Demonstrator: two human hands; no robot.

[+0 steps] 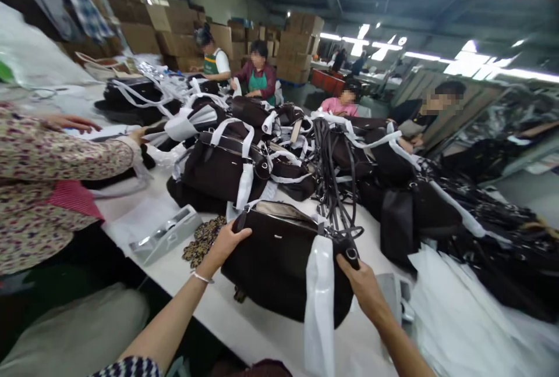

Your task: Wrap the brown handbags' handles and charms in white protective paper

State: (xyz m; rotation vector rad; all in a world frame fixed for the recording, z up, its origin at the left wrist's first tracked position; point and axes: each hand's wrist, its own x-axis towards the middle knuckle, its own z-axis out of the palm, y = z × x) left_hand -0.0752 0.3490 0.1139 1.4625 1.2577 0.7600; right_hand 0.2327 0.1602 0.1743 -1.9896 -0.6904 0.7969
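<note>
A black handbag [271, 266] with an unzipped top and a pale lining is held up over the near part of the white table. Its strap [319, 295], wrapped in white film, hangs down the front. My left hand [227, 242] grips the bag's upper left corner, with the thumb on the front. At the right end, beside a metal ring, my right hand [360, 278] is closed on the bag's side. Gold and black chains [204, 240] lie just left of the bag.
More black bags [213, 170] fill the table beyond. Black straps [334, 173] hang in a bundle. A clear plastic holder [166, 234] stands left, white sheets [463, 301] lie right. A person in a floral sleeve [65, 150] works at left; several others are farther back.
</note>
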